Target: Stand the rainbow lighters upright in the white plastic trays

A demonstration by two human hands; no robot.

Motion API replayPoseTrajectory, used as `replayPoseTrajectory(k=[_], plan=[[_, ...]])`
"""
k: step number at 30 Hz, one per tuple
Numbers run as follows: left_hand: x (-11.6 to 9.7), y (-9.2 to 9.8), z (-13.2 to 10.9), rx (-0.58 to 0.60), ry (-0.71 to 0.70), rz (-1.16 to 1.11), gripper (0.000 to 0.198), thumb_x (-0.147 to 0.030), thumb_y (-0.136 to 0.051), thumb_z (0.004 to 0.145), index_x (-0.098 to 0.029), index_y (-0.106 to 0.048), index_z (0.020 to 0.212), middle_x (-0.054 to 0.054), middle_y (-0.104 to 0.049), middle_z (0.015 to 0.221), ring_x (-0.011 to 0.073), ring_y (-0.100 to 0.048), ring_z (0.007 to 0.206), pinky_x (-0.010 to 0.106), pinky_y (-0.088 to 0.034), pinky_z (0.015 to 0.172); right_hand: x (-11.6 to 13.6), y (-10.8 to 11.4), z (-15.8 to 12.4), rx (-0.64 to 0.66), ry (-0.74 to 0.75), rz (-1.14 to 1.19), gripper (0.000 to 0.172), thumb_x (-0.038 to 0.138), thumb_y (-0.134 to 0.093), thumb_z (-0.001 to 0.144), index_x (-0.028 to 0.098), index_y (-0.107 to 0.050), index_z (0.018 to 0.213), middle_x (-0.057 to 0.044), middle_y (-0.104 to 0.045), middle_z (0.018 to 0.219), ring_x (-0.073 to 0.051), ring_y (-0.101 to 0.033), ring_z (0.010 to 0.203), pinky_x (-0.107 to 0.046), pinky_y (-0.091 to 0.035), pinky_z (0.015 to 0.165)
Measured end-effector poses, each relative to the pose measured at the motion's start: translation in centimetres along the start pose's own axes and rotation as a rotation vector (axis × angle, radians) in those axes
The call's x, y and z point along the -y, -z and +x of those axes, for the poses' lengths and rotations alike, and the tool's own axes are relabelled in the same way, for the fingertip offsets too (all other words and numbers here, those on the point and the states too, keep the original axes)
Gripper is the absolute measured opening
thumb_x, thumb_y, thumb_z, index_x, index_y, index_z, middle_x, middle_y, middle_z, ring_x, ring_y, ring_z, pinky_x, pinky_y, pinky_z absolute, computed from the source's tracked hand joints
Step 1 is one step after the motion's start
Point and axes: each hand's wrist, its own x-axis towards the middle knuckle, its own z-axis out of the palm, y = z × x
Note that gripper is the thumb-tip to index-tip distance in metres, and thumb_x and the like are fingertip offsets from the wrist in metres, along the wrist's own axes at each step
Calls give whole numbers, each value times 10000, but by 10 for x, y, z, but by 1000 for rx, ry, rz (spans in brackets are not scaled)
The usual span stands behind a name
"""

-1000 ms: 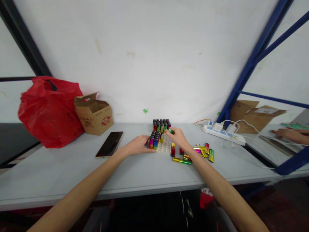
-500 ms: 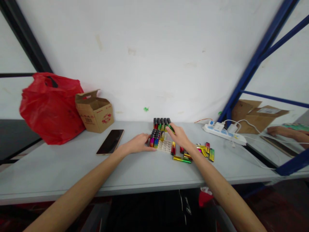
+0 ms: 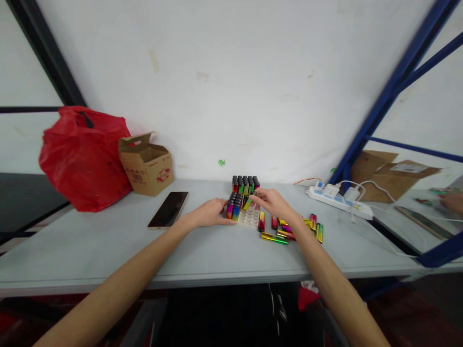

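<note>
A pale tray (image 3: 249,219) with round pockets lies on the table, its front right pockets bare. Black-topped, shiny multicoloured lighters (image 3: 233,211) stand upright in its left part. Another block of upright lighters (image 3: 246,184) is just behind. My left hand (image 3: 207,213) is closed around the tray's left side, thumb along the front edge and fingers beside the lighters. Over the tray, my right hand (image 3: 273,201) pinches a green-and-gold lighter (image 3: 248,204), tilted, its lower end among the pockets. Several loose lighters (image 3: 275,238) lie right of the tray, partly hidden by my right forearm.
A phone (image 3: 168,209) lies left of my left hand. Farther left are an open cardboard box (image 3: 148,168) and a red plastic bag (image 3: 85,161). A power strip (image 3: 340,202) with cables lies at right, by a blue frame (image 3: 383,101). Beyond it another person's hand (image 3: 452,200) shows.
My right hand has lowered the green-and-gold lighter leftward to the tray, beside the standing ones. My left hand keeps its place on the tray. The view has shifted slightly.
</note>
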Motion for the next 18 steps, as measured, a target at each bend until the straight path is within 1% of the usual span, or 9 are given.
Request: replayPoseTrajectory(k=[2,5,9,11,14,16,18], plan=[[2,-1,0,-4,-9,10,550,-685,-677,788,-183,-665,1012,80,-722,992,264,-675,896,324,-495,801,-2,-2,0,35,4,-43,333,445,-500,1025,191,-572,823,-6,-692,683,-150,-648,626,-238,-411,619],[4,-4,1,-24,-7,15,558,-686,-683,780,-184,-670,1023,80,-722,989,270,-677,906,327,-495,810,-3,-6,2,87,3,-245,329,399,-505,1034,172,-604,818,-26,-685,689,-145,-609,611,-241,-366,601],[4,-4,1,-13,-10,18,552,-681,-675,792,-180,-667,1022,83,-721,988,275,-675,913,333,-495,818,2,-14,6,102,20,-458,323,409,-517,1034,170,-652,863,-62,-703,782,-151,-593,654,-256,-326,612],[2,-2,0,-7,-4,12,547,-675,-677,790,-177,-666,1017,85,-722,989,276,-674,912,335,-496,818,5,-18,7,89,-32,-531,393,475,-493,1032,181,-666,836,-71,-696,756,-165,-594,655,-268,-304,603],[0,-1,0,-4,7,6,543,-673,-672,793,-179,-665,1016,85,-722,990,277,-673,910,336,-496,811,4,-17,6,72,-103,-576,562,628,-430,1001,195,-661,727,-76,-665,673,-180,-580,625,-282,-275,582],[0,-1,0,-1,14,5,553,-696,-656,793,-182,-664,998,86,-719,978,281,-669,911,339,-494,809,2,-10,3,56,-110,-563,616,684,-394,984,202,-667,713,-73,-661,657,-180,-579,621,-282,-276,583],[1,-1,0,-6,22,-5,586,-731,-647,777,-188,-664,995,87,-716,984,286,-663,924,343,-492,821,-3,2,-1,4,-140,-548,640,678,-334,1003,207,-690,757,-75,-677,680,-182,-598,647,-278,-295,597]])
